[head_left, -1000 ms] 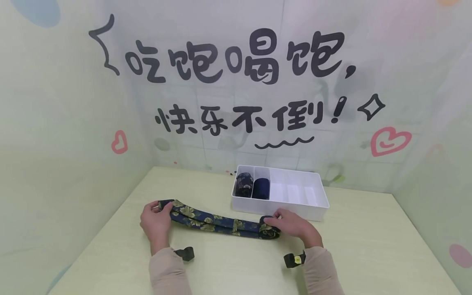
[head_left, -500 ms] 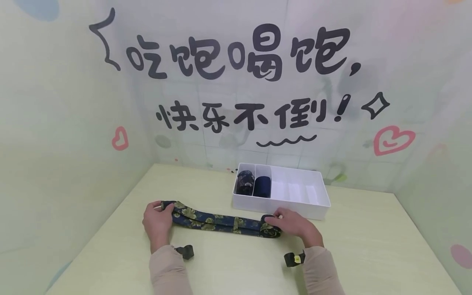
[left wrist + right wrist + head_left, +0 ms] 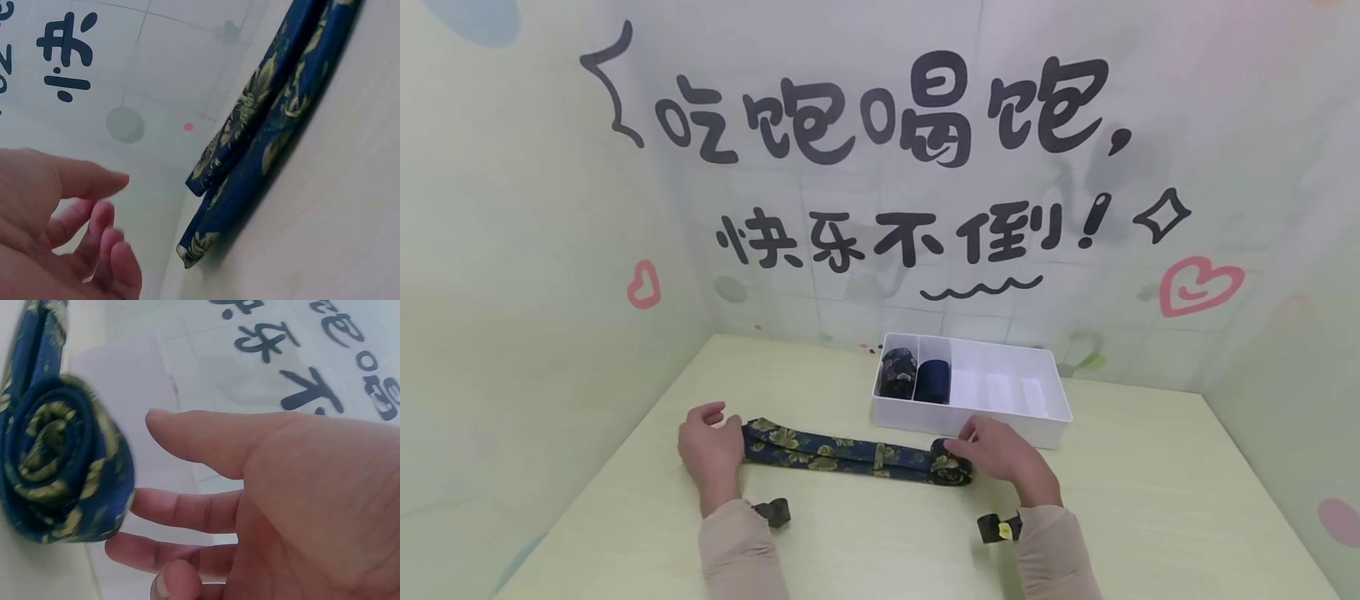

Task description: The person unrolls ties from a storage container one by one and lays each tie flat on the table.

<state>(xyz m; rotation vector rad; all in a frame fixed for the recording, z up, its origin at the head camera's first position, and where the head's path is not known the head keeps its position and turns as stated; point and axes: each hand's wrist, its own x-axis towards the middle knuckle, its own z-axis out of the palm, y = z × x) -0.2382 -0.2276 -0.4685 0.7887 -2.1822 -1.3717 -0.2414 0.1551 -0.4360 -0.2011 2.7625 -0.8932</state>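
A navy necktie (image 3: 842, 454) with gold flowers lies lengthwise on the table, folded along its length. Its right end is wound into a roll (image 3: 69, 462), whose spiral shows in the right wrist view. Just beyond the tie's flat left end is my left hand (image 3: 709, 450), holding nothing. In the left wrist view, a gap separates its loosely bent fingers (image 3: 103, 219) from the tie's tips. My right hand (image 3: 1006, 457) is beside the roll. Two of its fingers (image 3: 156, 506) reach the roll's side, while the thumb stands apart from it.
Behind the tie stands a white divided box (image 3: 955, 414). Its left compartments hold a dark flowered rolled tie (image 3: 898, 372) and a plain navy roll (image 3: 933, 381). A printed wall sheet (image 3: 850, 317) rises at the table's back edge.
My left hand has let go of the tie's left end and shifted a little left. That end now lies down on the table. The right hand's grip on the roll has loosened.
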